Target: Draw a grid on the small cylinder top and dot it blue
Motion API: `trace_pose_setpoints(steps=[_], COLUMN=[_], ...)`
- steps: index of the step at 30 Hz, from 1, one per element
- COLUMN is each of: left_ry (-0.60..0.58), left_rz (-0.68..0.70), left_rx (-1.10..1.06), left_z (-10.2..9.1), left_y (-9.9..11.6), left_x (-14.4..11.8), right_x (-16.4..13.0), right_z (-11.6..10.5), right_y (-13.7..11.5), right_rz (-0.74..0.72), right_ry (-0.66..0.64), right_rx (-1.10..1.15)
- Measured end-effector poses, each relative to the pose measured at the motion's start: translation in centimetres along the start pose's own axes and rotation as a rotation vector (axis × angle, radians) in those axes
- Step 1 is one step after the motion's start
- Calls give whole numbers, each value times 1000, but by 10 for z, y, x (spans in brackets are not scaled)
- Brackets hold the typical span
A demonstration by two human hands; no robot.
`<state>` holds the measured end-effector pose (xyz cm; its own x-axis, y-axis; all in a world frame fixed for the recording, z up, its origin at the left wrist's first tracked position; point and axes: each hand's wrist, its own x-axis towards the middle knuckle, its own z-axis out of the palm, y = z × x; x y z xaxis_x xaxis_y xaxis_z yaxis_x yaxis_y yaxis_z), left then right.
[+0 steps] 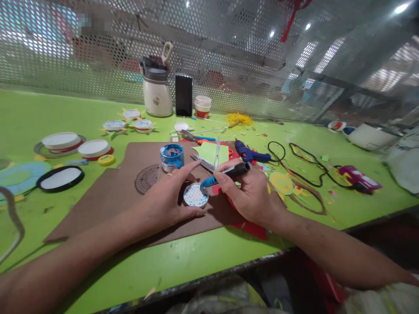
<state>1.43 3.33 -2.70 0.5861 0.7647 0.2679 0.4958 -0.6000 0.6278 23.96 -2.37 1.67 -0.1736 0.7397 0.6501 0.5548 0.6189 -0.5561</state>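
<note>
Blue-tipped black marker sits pinched in the right hand; left hand clasps a small white dotted round lid on brown card. Loosened hold could let the lid turn, smearing dots.

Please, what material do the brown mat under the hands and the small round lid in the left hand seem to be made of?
The brown mat looks like matte cardboard or craft board: flat, dull, with cut edges. The small round lid, held by the left hand, seems white plastic with a blue dotted pattern; paper is possible.
</note>
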Motion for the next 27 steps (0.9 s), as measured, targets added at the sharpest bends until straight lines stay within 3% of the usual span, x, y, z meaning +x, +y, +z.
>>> trace_pose_setpoints(steps=[7,15,18,24,27], left_ry=[-57,-60,-61,-55,-57], left_rz=[-54,-37,-35,-29,-5], left_rx=[12,-15,-13,3,5], left_z=[-8,-6,-6,-5,-4], left_y=[17,14,16,14,11], left_x=[3,2,3,2,2], right_x=[0,-1,-3,-7,-8], right_z=[0,2,0,0,-1], right_y=[2,4,2,4,4], right_rz=[-13,-42,5,76,84], right_ry=[-50,-28,-44,85,53], right_rx=[-74,-51,-21,101,97])
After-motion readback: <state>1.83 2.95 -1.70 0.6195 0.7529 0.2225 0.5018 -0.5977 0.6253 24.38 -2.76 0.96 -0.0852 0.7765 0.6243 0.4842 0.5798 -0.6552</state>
